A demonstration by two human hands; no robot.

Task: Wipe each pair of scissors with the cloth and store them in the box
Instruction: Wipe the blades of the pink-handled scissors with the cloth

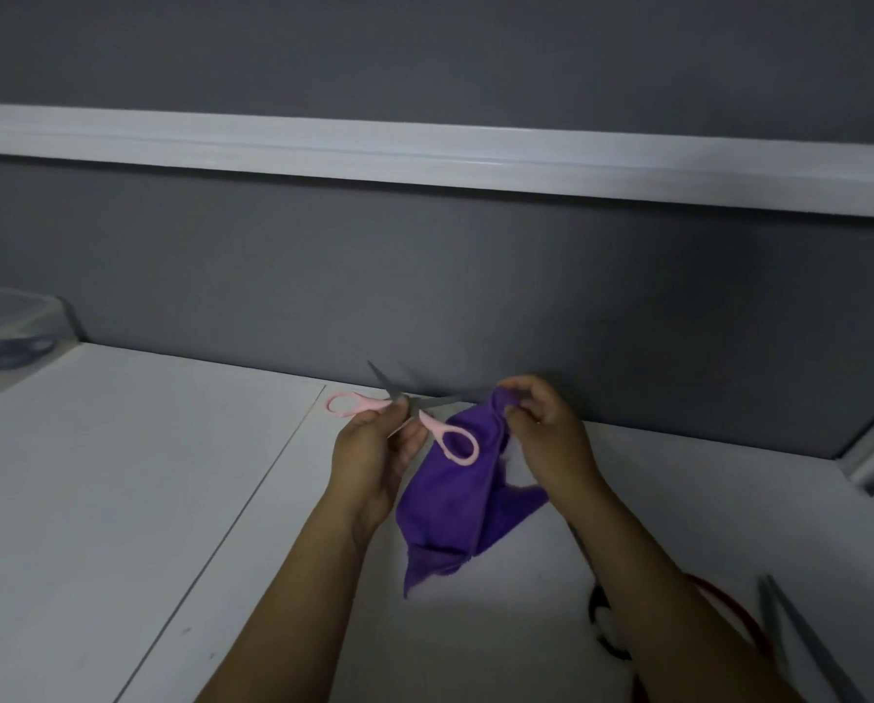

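One white table [120, 499] against a grey wall [425, 276] — left hand [374, 449] grips pink scissors [434, 425], right hand [546, 433] pinches cloth [450, 504].

The left grip [374, 454] holds pink-handled scissors [431, 422] near the pivot, blades spread open, above the white bench [120, 499]; the right grip [546, 433] pinches the top of a purple cloth [455, 509], which hangs down between the wrists; one blade points towards that pinch; a clear box [54, 317] stands far left against the grey wall, dark handles inside; grey scissor blades [800, 636] lie lower right, beside the right forearm.
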